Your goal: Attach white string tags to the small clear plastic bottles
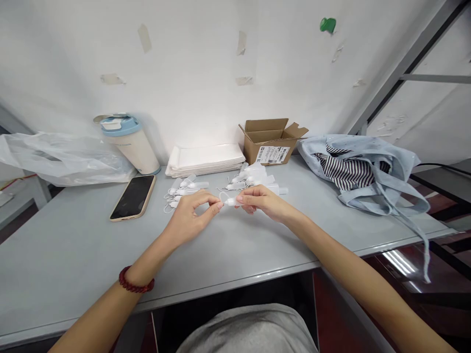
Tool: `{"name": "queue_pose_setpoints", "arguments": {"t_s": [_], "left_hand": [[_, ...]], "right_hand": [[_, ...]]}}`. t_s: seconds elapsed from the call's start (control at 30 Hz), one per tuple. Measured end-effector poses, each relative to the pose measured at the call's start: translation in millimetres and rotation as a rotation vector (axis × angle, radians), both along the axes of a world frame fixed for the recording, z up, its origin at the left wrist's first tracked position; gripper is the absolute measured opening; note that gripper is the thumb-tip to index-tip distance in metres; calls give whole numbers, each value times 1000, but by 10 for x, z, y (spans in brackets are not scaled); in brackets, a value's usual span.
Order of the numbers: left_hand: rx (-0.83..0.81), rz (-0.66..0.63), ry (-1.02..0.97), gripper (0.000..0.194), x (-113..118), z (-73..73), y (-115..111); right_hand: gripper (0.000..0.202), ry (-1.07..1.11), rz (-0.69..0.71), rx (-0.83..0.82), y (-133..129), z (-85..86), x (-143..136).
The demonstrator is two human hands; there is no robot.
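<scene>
Between the fingers of my right hand (259, 202) is a small translucent white bottle (230, 201), lying sideways with its narrow end pointing left. My left hand (196, 212) pinches at that narrow end, where a thin white loop (222, 195) curves up; the fingertips partly hide what they grip. Just behind my left hand lies a group of similar small bottles (198, 185) with thin loops. A second pile of these bottles (253, 172) sits behind my right hand, some overlapping.
On the grey table (235, 255) stand an open cardboard box (252, 147), a stack of white trays or sheets (206, 158) and a tumbler (134, 147). A phone (133, 197) and plastic bag (73, 159) lie left. A light-blue cloth bag (386, 152) lies right, its strap hanging over the edge.
</scene>
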State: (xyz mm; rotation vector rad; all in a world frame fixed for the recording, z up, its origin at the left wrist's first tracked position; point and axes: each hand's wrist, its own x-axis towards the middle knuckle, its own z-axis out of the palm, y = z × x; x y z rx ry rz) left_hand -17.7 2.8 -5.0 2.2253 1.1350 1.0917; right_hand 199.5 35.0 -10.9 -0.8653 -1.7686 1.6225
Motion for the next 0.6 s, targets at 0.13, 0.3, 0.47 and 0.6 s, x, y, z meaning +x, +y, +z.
{"name": "queue_pose_setpoints", "arguments": {"t_s": [0.13,0.3,0.47,0.6], "left_hand": [[-58,34,-42,19,26,-47,-11],[-99,30,-52,19,36,-82,-15],[-62,31,-26,19,30,-104,3],[-34,21,60,19,-21,-68,41]], "right_hand": [[32,61,6,-148,8,-81,-18],[33,78,26,-167,10,-148,-26],[35,56,57,-130,16,-148,-40],[37,-86,27,52,-11,-31,-36]]}}
